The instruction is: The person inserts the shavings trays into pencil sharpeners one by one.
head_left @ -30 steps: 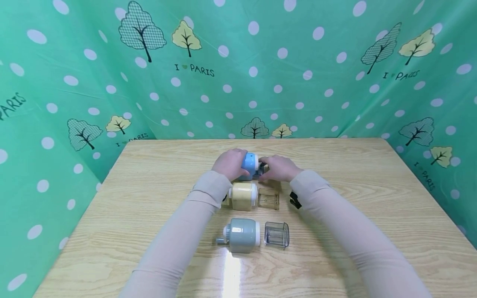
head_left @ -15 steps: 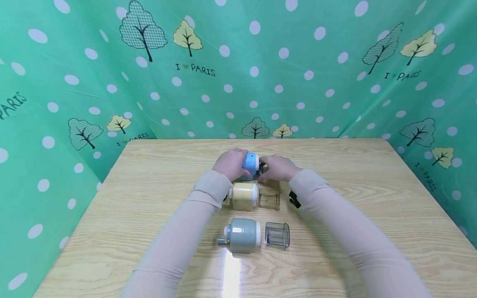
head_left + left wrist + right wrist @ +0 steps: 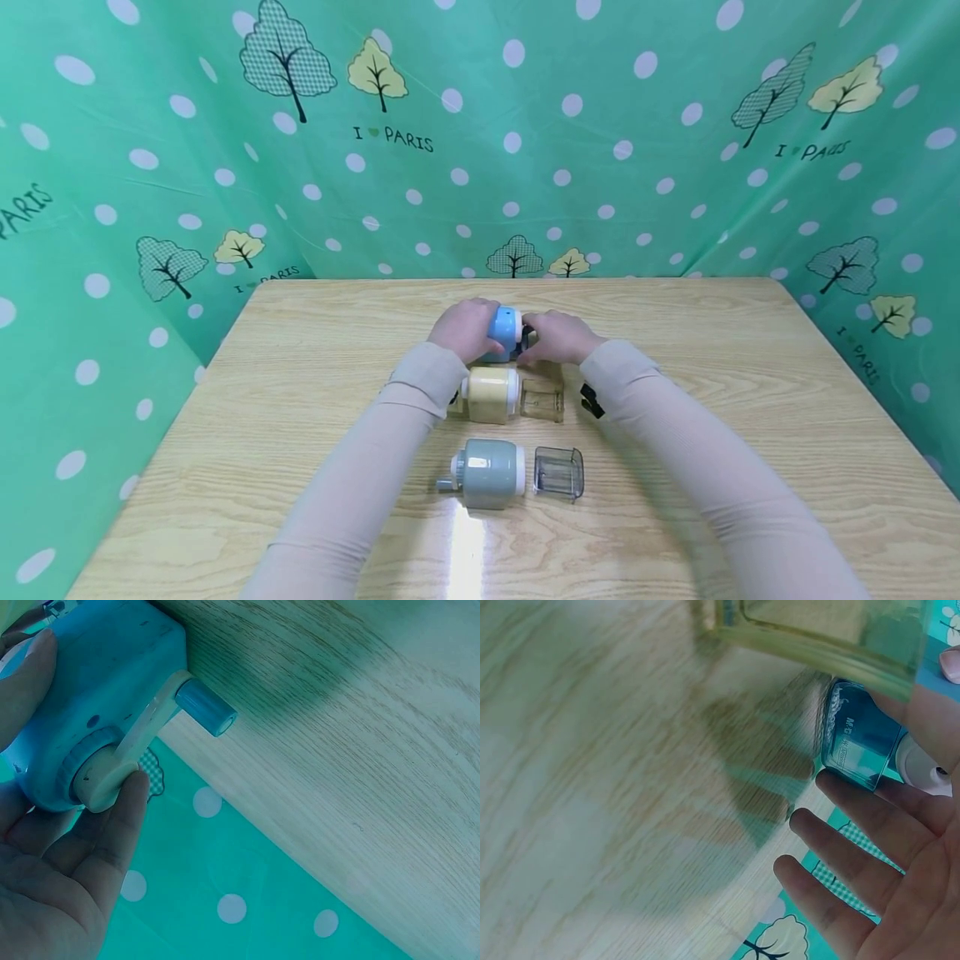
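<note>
My left hand (image 3: 463,329) grips a blue crank pencil sharpener (image 3: 506,329) at the far side of the table. In the left wrist view the thumb lies along its body, and a fingertip touches the base of the crank handle (image 3: 146,724). To the right, my right hand (image 3: 562,336) pinches a see-through blue shavings drawer (image 3: 859,735) between thumb and index finger, close to the sharpener's white rim. The right hand's other fingers extend loosely. From the head view the hands hide much of the sharpener and drawer.
Nearer me lie a yellow sharpener (image 3: 489,395) with its amber drawer (image 3: 542,400), and a grey-blue sharpener (image 3: 491,471) with a smoky drawer (image 3: 558,472) beside it. A dotted green curtain (image 3: 510,167) hangs behind the wooden table (image 3: 300,400).
The drawer between the right fingers appears slightly shifted beside the blue sharpener. Both hands stay almost in place, and the other sharpeners have not moved.
</note>
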`<state>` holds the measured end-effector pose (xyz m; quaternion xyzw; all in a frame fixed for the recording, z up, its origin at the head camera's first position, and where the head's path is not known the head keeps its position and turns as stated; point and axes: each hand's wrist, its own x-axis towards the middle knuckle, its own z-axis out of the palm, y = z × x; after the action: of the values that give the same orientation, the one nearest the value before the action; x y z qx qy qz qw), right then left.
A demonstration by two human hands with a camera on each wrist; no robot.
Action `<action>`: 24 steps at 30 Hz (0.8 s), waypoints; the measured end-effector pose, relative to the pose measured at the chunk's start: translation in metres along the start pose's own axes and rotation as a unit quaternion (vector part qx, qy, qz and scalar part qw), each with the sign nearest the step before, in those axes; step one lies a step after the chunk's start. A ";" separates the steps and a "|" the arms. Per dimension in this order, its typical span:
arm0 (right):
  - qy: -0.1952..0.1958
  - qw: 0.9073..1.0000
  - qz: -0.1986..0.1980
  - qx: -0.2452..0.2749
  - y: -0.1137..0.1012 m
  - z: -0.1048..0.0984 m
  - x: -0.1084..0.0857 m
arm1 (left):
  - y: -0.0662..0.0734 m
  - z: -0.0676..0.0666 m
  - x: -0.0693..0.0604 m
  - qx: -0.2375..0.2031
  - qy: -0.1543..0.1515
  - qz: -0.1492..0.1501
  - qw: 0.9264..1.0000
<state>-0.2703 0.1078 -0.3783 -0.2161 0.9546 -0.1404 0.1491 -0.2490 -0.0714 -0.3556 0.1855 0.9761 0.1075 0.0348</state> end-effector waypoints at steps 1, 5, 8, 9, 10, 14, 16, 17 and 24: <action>0.000 1.000 0.000 0.000 0.000 0.000 0.000 | 0.000 0.000 0.000 0.000 0.000 0.000 1.000; 0.001 1.000 -0.002 0.000 0.001 0.001 0.001 | 0.000 -0.001 0.000 0.002 -0.002 0.001 1.000; 0.000 1.000 -0.002 0.002 0.001 0.001 0.001 | 0.000 -0.001 0.000 0.002 -0.002 0.002 1.000; 0.000 1.000 -0.002 0.004 0.001 0.001 0.001 | 0.000 -0.001 0.000 0.002 -0.003 0.002 1.000; -0.001 1.000 -0.001 0.006 0.001 0.000 0.001 | 0.000 -0.001 0.000 0.002 -0.002 0.002 1.000; -0.005 1.000 -0.002 0.018 0.001 0.000 0.002 | 0.000 0.000 0.000 0.002 -0.002 0.001 1.000; -0.005 1.000 -0.003 0.023 0.001 0.000 0.003 | 0.000 0.000 0.000 0.002 -0.001 0.002 1.000; -0.006 1.000 -0.003 0.024 0.001 0.000 0.003 | 0.000 0.000 0.000 0.002 0.000 0.003 1.000; -0.006 1.000 -0.002 0.029 0.001 0.001 0.004 | -0.001 0.002 0.000 0.002 0.007 0.008 1.000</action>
<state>-0.2738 0.1072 -0.3804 -0.2140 0.9489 -0.1672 0.1610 -0.2495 -0.0717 -0.3579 0.1927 0.9751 0.1068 0.0265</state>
